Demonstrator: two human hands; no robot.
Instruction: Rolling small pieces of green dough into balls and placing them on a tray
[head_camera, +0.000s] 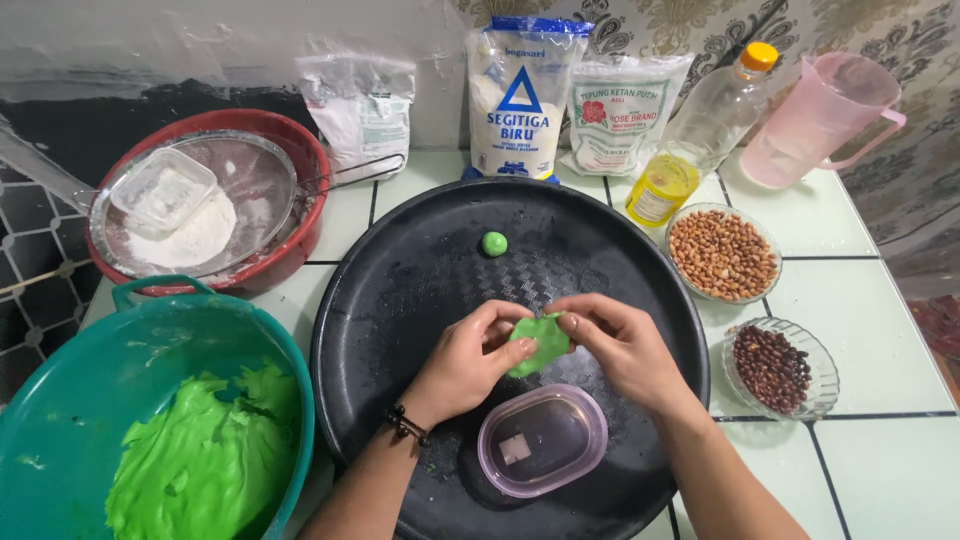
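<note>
A flattened piece of green dough (541, 343) was held between both hands above the middle of a large round black tray (420, 270). The left hand (470, 360) pinched the dough's left edge, thumb and fingertips pressed onto it. The right hand (620, 345) pinched the right edge in like manner, its fingers curled close together over the top. The dough was cupped and folded, clear of the tray surface.

On the tray, beyond the hands, lay a small green dough ball (495, 243), well apart from the held piece. Just below the hands, on the near part of the tray, stood a small oval clear plastic container (542, 440); its contents could not be made out.

To the left of the tray stood a teal basin (60, 400) holding a mass of green dough (205, 450). Behind it was a red bowl (300, 150) carrying a metal sieve (260, 175) with white flour and a small clear plastic tub (163, 190) inside.

To the right of the tray stood a glass dish of peanuts (722, 253) and, nearer, a glass dish of dark beans (775, 368).

Along the wall were three bags of flour (518, 100), a bottle of oil (700, 135) with a yellow cap, and a pink plastic jug (825, 115). All stood on a pale tiled counter (880, 450).
</note>
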